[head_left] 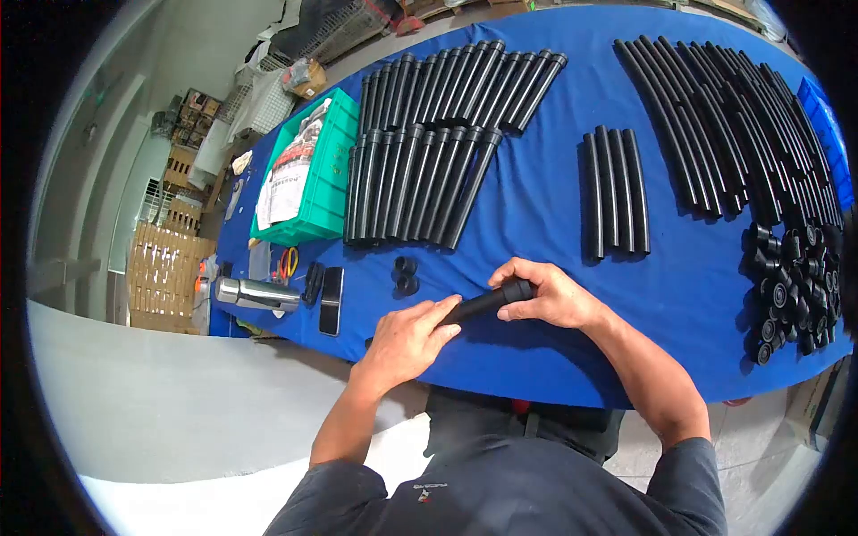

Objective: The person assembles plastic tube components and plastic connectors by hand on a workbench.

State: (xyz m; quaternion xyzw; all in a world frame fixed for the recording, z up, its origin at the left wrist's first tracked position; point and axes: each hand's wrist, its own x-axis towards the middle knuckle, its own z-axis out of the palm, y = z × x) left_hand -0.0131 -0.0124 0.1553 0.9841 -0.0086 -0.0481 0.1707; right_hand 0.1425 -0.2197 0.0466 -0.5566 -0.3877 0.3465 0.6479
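Note:
A black tube [474, 306] lies across my two hands, low over the near edge of the blue cloth. My left hand [407, 338] is closed round its left part, with fingers along the top. At the other end a black cap [518, 290] sits on the tube, and my right hand [554, 295] grips it between thumb and fingers. Two loose black caps [406, 275] rest on the cloth just beyond my left hand. Farther right, several bare black tubes [617, 192] lie side by side.
Capped tubes [420, 183] lie in two rows beside a green crate [332, 170]. Many tubes [715, 125] and a heap of caps [791, 286] occupy the right side. A steel flask [257, 294], a phone [331, 301] and scissors [288, 263] are at left.

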